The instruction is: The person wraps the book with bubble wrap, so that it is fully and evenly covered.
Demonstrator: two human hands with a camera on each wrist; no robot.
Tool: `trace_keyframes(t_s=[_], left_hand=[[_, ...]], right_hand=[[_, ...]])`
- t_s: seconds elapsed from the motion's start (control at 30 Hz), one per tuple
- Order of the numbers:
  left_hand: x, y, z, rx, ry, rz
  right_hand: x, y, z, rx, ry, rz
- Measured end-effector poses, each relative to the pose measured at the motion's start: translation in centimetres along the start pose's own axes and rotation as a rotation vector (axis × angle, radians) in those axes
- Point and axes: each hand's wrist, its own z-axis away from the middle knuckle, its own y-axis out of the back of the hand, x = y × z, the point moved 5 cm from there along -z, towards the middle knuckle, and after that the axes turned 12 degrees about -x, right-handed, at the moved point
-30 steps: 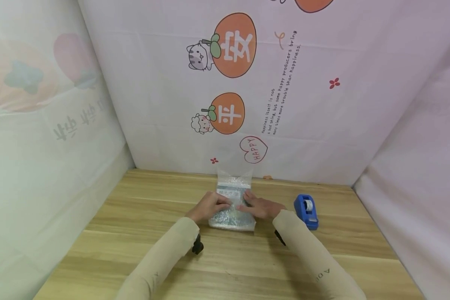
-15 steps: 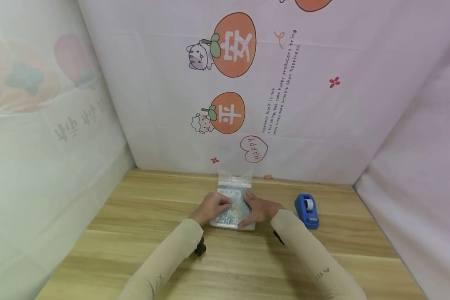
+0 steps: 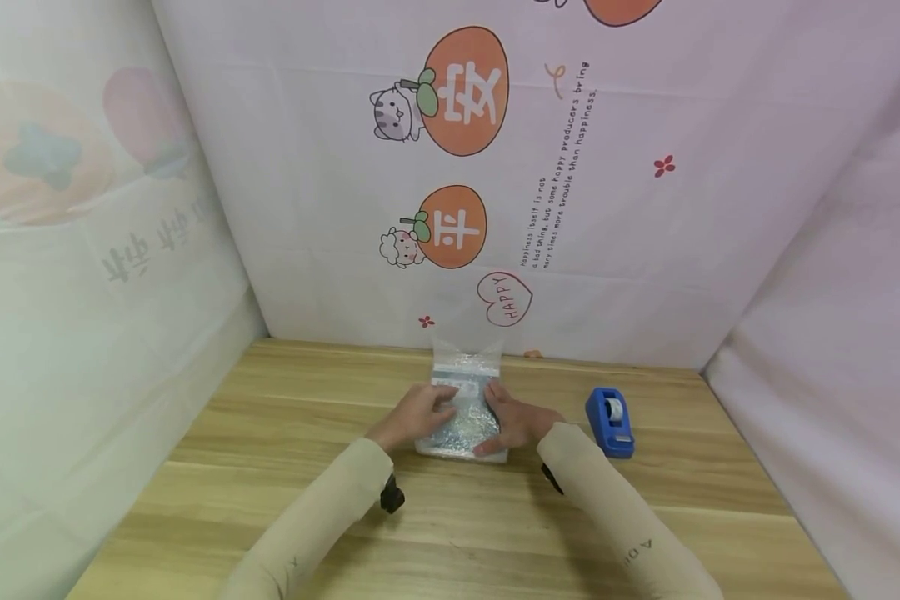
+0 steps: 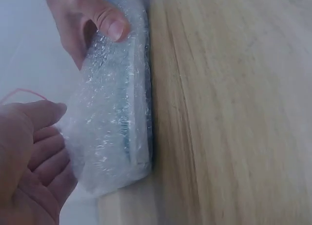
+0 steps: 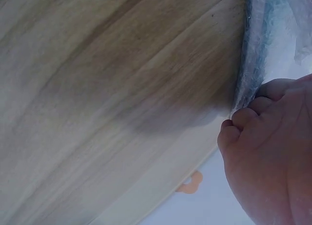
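A flat bubble-wrapped package (image 3: 465, 429) lies on the wooden table, with a pale and bluish item showing blurrily through the wrap. Its loose clear flap reaches toward the back wall. My left hand (image 3: 414, 414) is over the package's left side, fingers loosely bent; the left wrist view shows its thumb and fingers beside the bubble wrap (image 4: 109, 122), with nothing pinched between them. My right hand (image 3: 521, 421) holds the package's right side. Its thumb rests on top by the near edge, while the other fingers (image 5: 243, 119) curl against the side edge.
A blue tape dispenser (image 3: 611, 423) with a white roll stands right of the right hand. Printed cloth walls (image 3: 360, 292) enclose the back and both sides of the table (image 3: 450, 533).
My right thumb has slid toward the package's near edge and stayed there. My left fingers have loosened from their pinched pose and drawn slightly left. The tape dispenser stays put.
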Motion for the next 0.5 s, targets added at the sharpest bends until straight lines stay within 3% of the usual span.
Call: trace_keyframes(t_s=[0.1, 0.27, 0.4, 0.5], left_hand=[[0.7, 0.2, 0.8, -0.010, -0.003, -0.122], [2.4, -0.2, 2.7, -0.092, 0.002, -0.333], [3.7, -1.3, 4.0, -0.170, -0.011, -0.497], [4.3, -2.5, 4.7, -0.226, -0.007, -0.540]], right_hand=[[0.1, 0.0, -0.1, -0.002, -0.001, 0.008], [0.1, 0.0, -0.2, 0.002, -0.015, 0.029], [0.0, 0.0, -0.2, -0.002, -0.019, 0.059], [0.0, 0.1, -0.2, -0.005, -0.015, 0.066]])
